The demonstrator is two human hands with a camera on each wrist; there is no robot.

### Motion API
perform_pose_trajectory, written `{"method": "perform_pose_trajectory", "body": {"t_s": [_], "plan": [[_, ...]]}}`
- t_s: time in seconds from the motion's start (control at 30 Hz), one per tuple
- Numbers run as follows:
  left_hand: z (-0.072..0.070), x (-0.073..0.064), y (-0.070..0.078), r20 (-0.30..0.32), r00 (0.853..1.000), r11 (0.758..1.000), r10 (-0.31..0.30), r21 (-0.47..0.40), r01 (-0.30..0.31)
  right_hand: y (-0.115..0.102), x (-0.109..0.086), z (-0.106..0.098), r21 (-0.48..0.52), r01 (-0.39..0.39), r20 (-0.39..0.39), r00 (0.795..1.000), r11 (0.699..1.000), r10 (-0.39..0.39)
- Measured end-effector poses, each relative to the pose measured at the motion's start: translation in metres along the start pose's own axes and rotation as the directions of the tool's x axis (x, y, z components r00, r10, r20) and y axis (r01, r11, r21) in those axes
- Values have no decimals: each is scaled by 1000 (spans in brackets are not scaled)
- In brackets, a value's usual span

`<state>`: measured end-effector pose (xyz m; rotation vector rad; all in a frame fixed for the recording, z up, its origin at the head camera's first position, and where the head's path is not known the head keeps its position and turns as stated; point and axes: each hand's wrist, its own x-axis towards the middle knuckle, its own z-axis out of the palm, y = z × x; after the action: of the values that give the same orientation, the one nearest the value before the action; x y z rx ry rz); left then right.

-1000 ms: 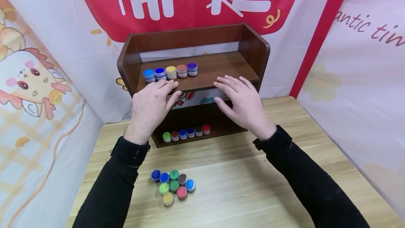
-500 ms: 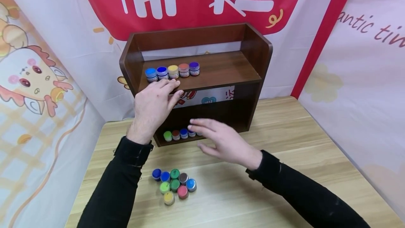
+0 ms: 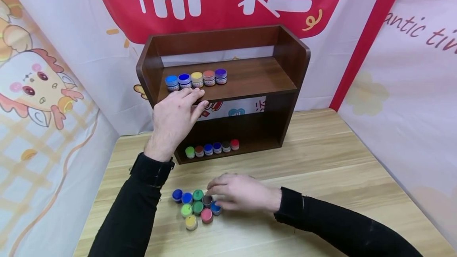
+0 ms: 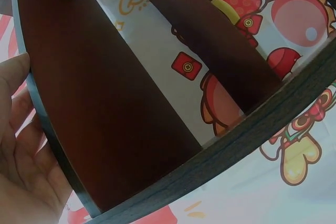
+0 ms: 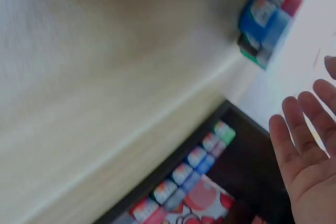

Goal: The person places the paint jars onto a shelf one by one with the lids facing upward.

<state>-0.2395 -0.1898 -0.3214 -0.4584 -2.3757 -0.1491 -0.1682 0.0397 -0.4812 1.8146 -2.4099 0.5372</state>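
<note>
My left hand (image 3: 173,118) rests at the front edge of the upper shelf board (image 3: 253,86), below a row of several small paint jars (image 3: 197,79). In the left wrist view, the thumb (image 4: 18,69) touches that edge. Over the table, my right hand (image 3: 242,191) has its fingers extended beside a cluster of capped paint jars and holds nothing. Nearest its fingertips are a dark brown jar (image 3: 206,200) and a light-blue jar (image 3: 216,209), partly covered by the fingers. A pink jar (image 3: 206,216) and a yellow jar (image 3: 191,223) sit nearer the front.
The dark brown two-tier shelf (image 3: 303,62) stands at the back of the wooden table (image 3: 321,162). Its lower tier carries another row of several jars (image 3: 217,148). Printed fabric (image 3: 410,90) hangs behind and at both sides.
My right hand has come down from the upper shelf's edge, past the lower tier, to the jar cluster on the table. The left hand has stayed at the shelf edge.
</note>
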Motion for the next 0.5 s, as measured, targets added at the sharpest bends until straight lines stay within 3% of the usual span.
{"method": "perform_pose_trajectory", "body": {"t_s": [0.3,0.5], "plan": [[2,1,1,10,1000,1000,-9,11,9,-4,-2,21,-28,6,85,996,1000,-4],[3,1,0,5,1000,1000,-12,9,12,1,-3,24,-43,-5,90,996,999,9]]}}
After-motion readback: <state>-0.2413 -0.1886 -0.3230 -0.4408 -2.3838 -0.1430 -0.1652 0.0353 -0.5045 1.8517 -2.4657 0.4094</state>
